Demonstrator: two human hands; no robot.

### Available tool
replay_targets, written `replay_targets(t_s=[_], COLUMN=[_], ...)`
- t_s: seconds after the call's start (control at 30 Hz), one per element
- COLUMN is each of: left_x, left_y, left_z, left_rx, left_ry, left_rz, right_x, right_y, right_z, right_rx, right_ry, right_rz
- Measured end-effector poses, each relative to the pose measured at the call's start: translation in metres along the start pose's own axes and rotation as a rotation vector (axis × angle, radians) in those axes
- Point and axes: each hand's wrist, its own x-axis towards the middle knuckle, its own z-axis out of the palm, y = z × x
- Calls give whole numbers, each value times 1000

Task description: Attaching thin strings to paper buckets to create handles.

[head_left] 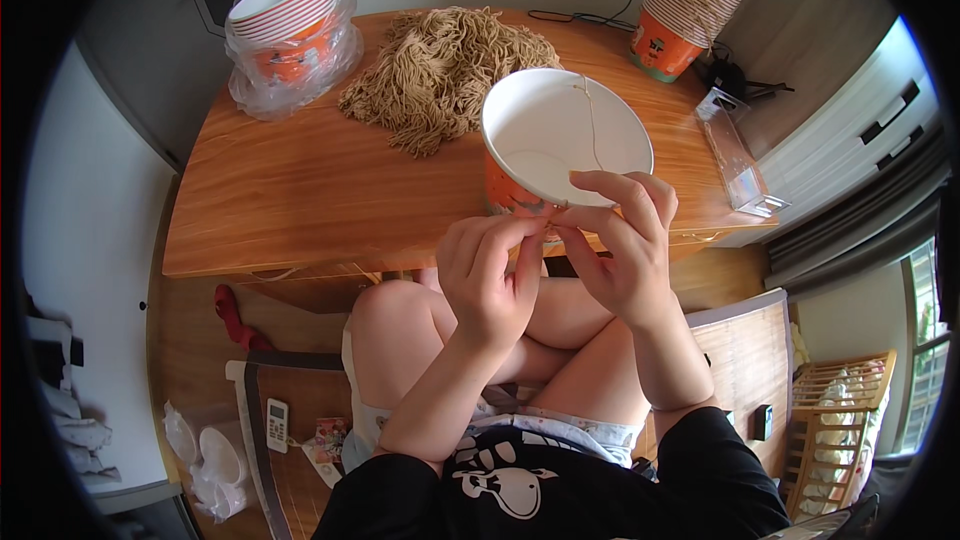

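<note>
A paper bucket, orange outside and white inside, stands near the table's front edge. A thin tan cord hangs from its far rim and runs across the opening toward the near rim. Just outside that near rim, my left hand pinches thumb and forefinger together on the cord. My right hand pinches beside it, its fingertips almost meeting the left ones, with another finger raised over the rim. The bit of cord between the fingertips is mostly hidden.
On the wooden table lies a heap of tan cords. A plastic-wrapped stack of buckets stands at the back left, a taller bucket stack at the back right. A clear plastic holder lies along the right edge.
</note>
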Motion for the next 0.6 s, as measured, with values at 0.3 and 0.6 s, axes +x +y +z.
replay_targets(t_s=[0.3,0.6], left_x=[-4,-1], left_y=[2,5], left_z=[4,4], left_rx=[-109,-145], left_ry=[-43,-112], left_rz=[-127,-70], right_x=[-2,-2], right_y=[3,4], right_z=[2,3], right_rx=[55,72], right_ry=[42,78], right_rz=[-1,5])
